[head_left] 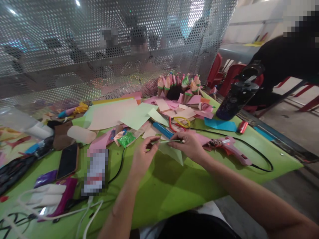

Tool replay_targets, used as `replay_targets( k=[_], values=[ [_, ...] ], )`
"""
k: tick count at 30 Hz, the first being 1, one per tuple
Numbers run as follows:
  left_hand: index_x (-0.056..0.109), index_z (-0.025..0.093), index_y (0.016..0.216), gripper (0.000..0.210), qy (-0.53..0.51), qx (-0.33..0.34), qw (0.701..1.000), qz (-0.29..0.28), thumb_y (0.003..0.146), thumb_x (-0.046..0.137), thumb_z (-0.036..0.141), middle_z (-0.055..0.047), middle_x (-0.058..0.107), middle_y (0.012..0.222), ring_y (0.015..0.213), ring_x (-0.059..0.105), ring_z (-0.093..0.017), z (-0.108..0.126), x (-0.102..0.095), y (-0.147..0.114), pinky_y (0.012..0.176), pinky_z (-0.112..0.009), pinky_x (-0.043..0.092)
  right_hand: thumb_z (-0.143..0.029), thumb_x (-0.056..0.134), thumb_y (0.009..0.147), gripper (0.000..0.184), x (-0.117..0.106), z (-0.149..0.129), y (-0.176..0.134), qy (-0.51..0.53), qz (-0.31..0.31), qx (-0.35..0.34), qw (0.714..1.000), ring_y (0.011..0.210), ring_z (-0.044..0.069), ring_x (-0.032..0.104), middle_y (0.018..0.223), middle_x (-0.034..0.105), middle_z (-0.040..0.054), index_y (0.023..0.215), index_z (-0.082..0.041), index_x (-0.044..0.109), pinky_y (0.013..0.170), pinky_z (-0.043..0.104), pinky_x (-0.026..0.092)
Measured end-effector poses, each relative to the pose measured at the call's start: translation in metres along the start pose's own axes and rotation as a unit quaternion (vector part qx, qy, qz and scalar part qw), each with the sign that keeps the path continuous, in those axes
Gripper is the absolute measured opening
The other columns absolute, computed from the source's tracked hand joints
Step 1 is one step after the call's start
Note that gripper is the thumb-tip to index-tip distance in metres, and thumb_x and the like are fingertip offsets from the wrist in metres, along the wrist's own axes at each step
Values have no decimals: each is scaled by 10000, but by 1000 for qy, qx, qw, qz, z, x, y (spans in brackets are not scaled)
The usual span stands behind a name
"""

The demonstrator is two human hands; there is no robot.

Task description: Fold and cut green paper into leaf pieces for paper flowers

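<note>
A small pale green sheet of paper is stretched between my two hands above the green table. My left hand pinches its left upper edge, and my right hand grips the upper edge on the other side. One corner of the paper hangs down toward me. Just beyond my hands lie a blue cutter-like tool and scissors with red and yellow handles. To the right of my right hand, a pink glue gun rests on the table with its black cord.
Larger pale sheets and pink scraps cover the back. Ice-cream-cone crafts stand near the metal mesh. A dark bottle stands right. Phones and a power strip with cables lie left. A person in black is beyond.
</note>
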State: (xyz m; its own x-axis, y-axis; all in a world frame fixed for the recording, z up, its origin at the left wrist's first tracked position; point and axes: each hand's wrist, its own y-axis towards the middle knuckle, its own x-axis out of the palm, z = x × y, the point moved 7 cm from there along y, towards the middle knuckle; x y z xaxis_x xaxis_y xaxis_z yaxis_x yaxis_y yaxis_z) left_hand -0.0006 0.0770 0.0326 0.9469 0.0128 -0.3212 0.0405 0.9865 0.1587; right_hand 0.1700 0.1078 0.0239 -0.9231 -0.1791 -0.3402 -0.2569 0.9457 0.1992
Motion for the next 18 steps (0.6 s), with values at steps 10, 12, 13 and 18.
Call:
replay_targets(
  k=[10, 12, 13, 18],
  values=[
    [706, 207, 902, 204, 150, 47, 987, -25, 904, 518, 287, -21, 700, 823, 768, 613, -174, 8, 3, -1, 694, -264, 453, -374, 692, 804, 185, -2, -9, -2, -26, 8, -56, 998, 692, 173, 606, 744, 709, 21, 807, -192, 726, 633, 265, 421],
    [699, 207, 884, 207, 157, 44, 986, -27, 903, 509, 287, -19, 698, 820, 766, 611, -174, 9, 2, -1, 689, -261, 444, -362, 689, 802, 180, -3, -6, -1, -30, 9, -45, 998, 659, 164, 584, 697, 685, 9, 771, -187, 717, 611, 259, 402],
    [695, 209, 876, 205, 165, 43, 985, -39, 901, 509, 292, -19, 695, 810, 760, 610, -175, 9, 4, -1, 683, -262, 438, -366, 690, 800, 189, -4, -5, -1, -35, 11, -41, 998, 646, 162, 575, 675, 673, 6, 751, -184, 711, 603, 259, 395],
    [652, 225, 853, 235, 115, -21, 988, -101, 906, 498, 394, 13, 649, 683, 627, 601, -159, -2, 16, -4, 597, -253, 422, -407, 653, 844, 226, -6, -13, -3, -53, 21, -62, 996, 709, 187, 606, 740, 689, 26, 805, -193, 715, 665, 291, 438]
  ],
)
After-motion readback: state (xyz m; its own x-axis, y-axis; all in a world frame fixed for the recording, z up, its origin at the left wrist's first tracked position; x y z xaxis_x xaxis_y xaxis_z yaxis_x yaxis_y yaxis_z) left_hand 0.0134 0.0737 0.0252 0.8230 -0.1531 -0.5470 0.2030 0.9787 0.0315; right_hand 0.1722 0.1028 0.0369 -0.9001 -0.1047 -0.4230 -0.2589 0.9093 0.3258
